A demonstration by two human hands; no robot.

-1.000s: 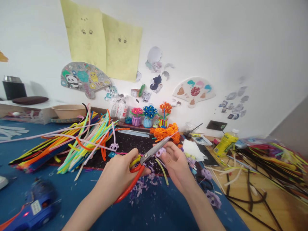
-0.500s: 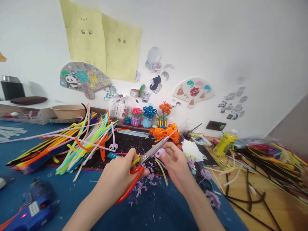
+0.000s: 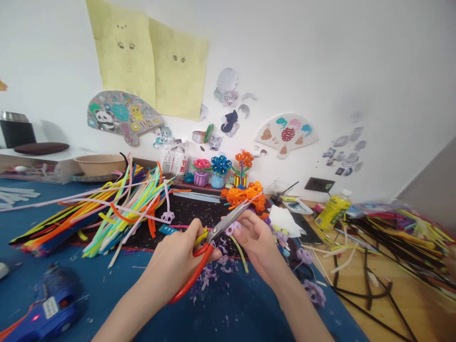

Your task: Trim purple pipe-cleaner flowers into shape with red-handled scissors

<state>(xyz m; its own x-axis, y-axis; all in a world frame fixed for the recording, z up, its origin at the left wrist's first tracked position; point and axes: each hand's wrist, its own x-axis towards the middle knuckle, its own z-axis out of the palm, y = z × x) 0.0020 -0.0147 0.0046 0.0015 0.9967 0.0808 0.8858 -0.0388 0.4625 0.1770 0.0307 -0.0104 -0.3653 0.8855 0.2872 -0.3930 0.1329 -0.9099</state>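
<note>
My left hand (image 3: pixel 178 259) is closed round the red handles of a pair of scissors (image 3: pixel 228 219), whose grey blades point up and to the right. My right hand (image 3: pixel 257 240) pinches a small lilac pipe-cleaner flower (image 3: pixel 231 228) with a yellow-green stem, held against the blades. Lilac trimmings (image 3: pixel 211 273) lie scattered on the blue mat (image 3: pixel 117 285) just below both hands.
A big pile of coloured pipe cleaners (image 3: pixel 107 209) lies to the left, black and mixed ones (image 3: pixel 392 237) to the right. A blue glue gun (image 3: pixel 50 306) sits near left. Orange flowers (image 3: pixel 245 194), small potted flowers (image 3: pixel 221 171), a yellow bottle (image 3: pixel 331 211) and finished lilac flowers (image 3: pixel 315 292) stand around.
My right hand has turned the lilac flower slightly and shifted a little left against the blades. The view has dipped a touch.
</note>
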